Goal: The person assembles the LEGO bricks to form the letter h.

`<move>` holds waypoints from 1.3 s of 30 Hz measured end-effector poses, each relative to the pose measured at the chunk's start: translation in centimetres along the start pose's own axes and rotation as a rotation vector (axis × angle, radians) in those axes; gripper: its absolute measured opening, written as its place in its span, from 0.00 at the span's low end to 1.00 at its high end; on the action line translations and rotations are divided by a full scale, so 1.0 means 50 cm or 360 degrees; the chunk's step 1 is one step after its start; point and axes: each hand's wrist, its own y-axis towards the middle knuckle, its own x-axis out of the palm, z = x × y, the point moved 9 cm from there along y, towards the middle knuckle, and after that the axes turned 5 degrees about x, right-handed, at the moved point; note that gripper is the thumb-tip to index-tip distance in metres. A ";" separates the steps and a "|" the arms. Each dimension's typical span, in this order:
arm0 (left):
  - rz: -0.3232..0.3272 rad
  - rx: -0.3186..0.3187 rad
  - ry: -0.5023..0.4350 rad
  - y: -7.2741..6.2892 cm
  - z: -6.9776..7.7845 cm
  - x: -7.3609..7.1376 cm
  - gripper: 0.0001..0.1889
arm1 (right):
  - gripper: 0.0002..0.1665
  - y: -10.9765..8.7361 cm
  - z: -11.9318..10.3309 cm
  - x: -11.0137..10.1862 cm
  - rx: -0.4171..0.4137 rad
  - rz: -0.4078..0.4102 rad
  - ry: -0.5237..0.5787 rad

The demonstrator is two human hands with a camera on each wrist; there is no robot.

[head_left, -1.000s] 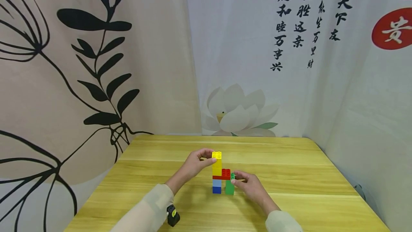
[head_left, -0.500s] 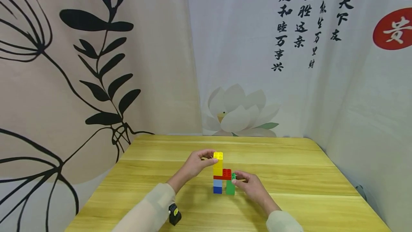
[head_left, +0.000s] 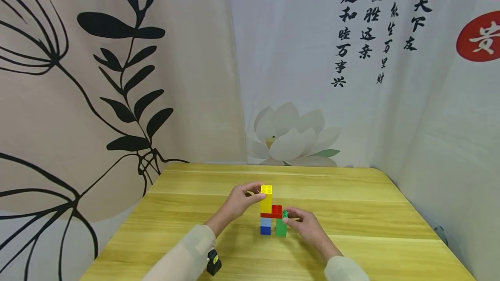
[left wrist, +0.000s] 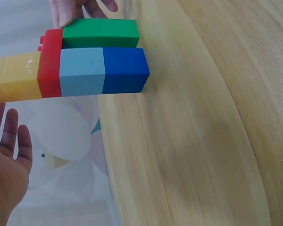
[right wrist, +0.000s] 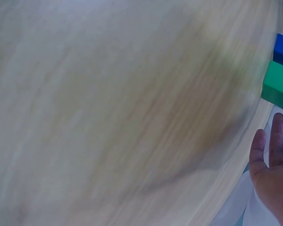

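A small build of toy building bricks stands upright between the hands. Yellow bricks (head_left: 266, 203) rise at its upper left, over a red brick (head_left: 276, 210) that spans two legs. The left leg has a light blue brick (left wrist: 82, 71) and a dark blue brick (left wrist: 126, 70); the right leg is of green bricks (head_left: 281, 227). My left hand (head_left: 239, 201) pinches the yellow bricks near their top, thumb in front. With thumb and fingers, my right hand (head_left: 306, 225) pinches the upper green part. Whether the legs touch the table cannot be told.
Both hands are over a wooden table (head_left: 371, 220), with a printed cloth (head_left: 289, 77) hanging behind its far edge. A small black device (head_left: 213, 262) sits by the left sleeve (head_left: 183, 253).
The head view has shifted slightly, so everything appears a little further right. Both hands keep the same hold on the bricks.
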 end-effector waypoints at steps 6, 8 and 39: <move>0.0001 -0.0032 -0.0013 0.012 -0.058 0.004 0.15 | 0.28 0.002 0.001 0.001 0.0022 0.0012 0.0001; -0.0006 -0.0048 -0.0028 0.013 -0.065 0.002 0.17 | 0.28 0.003 0.002 0.003 0.0019 0.0010 0.0006; -0.0047 -0.0142 -0.0182 0.015 -0.077 0.005 0.19 | 0.31 0.003 0.007 0.004 0.0013 -0.0002 0.0021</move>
